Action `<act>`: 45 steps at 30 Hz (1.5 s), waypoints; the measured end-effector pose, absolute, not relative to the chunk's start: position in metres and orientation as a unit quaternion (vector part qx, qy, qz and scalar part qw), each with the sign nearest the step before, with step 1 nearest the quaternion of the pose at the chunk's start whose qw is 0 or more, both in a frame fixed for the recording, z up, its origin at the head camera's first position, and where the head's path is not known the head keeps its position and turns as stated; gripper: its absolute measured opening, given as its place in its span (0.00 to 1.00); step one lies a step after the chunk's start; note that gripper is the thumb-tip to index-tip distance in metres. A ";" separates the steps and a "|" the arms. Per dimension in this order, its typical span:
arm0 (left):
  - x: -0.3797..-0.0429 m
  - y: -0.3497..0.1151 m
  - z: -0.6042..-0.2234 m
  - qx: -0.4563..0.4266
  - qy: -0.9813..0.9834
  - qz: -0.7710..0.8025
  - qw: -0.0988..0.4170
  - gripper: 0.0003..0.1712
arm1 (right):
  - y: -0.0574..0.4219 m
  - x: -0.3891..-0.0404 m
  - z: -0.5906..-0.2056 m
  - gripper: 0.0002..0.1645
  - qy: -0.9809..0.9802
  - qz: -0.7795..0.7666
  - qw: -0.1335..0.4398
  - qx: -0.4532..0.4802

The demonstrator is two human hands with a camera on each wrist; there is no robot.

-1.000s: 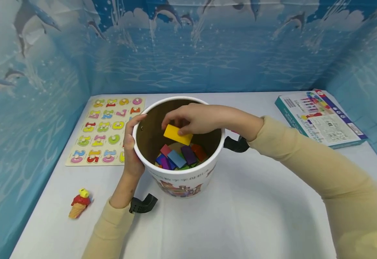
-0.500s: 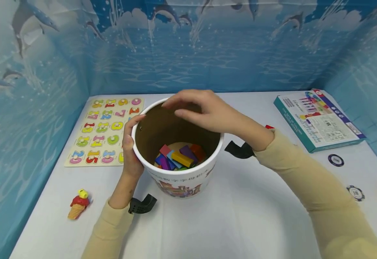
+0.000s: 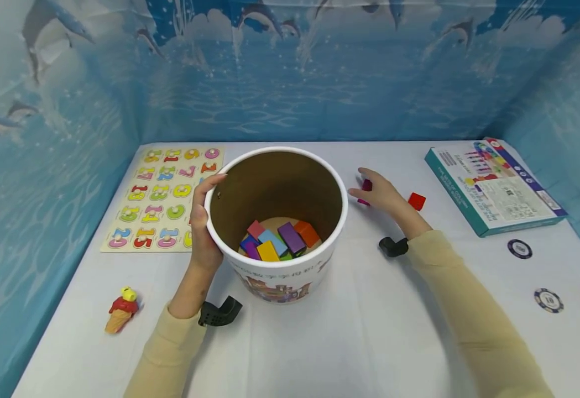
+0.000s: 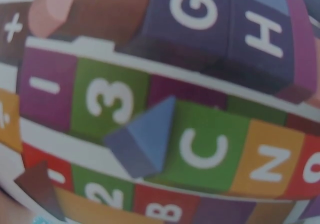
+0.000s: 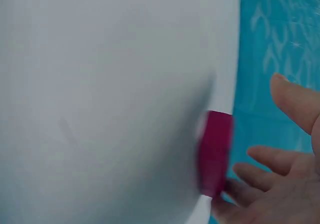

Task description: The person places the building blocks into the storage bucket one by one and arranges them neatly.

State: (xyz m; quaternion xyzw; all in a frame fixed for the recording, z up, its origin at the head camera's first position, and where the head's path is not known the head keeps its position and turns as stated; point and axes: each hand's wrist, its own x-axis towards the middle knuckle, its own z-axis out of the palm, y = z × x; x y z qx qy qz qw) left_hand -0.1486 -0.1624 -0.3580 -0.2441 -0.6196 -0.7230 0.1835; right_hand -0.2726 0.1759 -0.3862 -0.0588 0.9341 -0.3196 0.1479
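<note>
A white bucket (image 3: 280, 283) with printed pictures stands on the table, several coloured wooden blocks on its floor. Among them lie a yellow block (image 3: 267, 252) and a purple block (image 3: 291, 237). My left hand (image 3: 204, 229) grips the bucket's left side, fingers hooked at the rim; the left wrist view shows only printed letters and numbers on its wall. Right of the bucket, my right hand (image 3: 381, 193) reaches over a magenta block (image 3: 366, 185), fingers spread and thumb apart. In the right wrist view that magenta block (image 5: 216, 154) stands beside the fingertips, outside any grasp.
A red block (image 3: 417, 201) lies beside the right wrist. Behind left is a number puzzle board (image 3: 157, 199); at right are a teal-edged box (image 3: 496, 185) and two poker chips (image 3: 520, 249). An ice-cream cone toy (image 3: 122, 310) lies front left. A blue ocean curtain (image 3: 290, 83) encloses the table.
The right hand let the yellow block go inside the bucket, then moved out over the rim to the right, down to the magenta block. The left hand has kept its place on the bucket.
</note>
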 end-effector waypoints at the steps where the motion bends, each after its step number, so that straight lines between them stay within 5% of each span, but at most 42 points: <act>1: -0.150 -0.163 -0.360 -0.246 -0.619 -0.723 0.184 0.39 | 0.176 -0.273 -0.391 0.44 0.938 -0.310 0.139 -0.070; 15: -0.130 -0.148 -0.325 -0.240 -0.615 -0.727 0.188 0.29 | 0.189 -0.264 -0.399 0.33 0.947 -0.307 0.076 -0.061; 24: -0.133 -0.149 -0.331 -0.237 -0.622 -0.722 0.190 0.33 | 0.208 -0.256 -0.402 0.44 0.943 -0.306 0.109 -0.067; 39: -0.132 -0.154 -0.335 -0.225 -0.620 -0.726 0.194 0.34 | 0.189 -0.239 -0.400 0.33 0.934 -0.343 0.039 -0.095; 45: -0.133 -0.151 -0.330 -0.233 -0.617 -0.726 0.195 0.33 | 0.186 -0.231 -0.370 0.27 0.887 -0.455 0.043 -0.068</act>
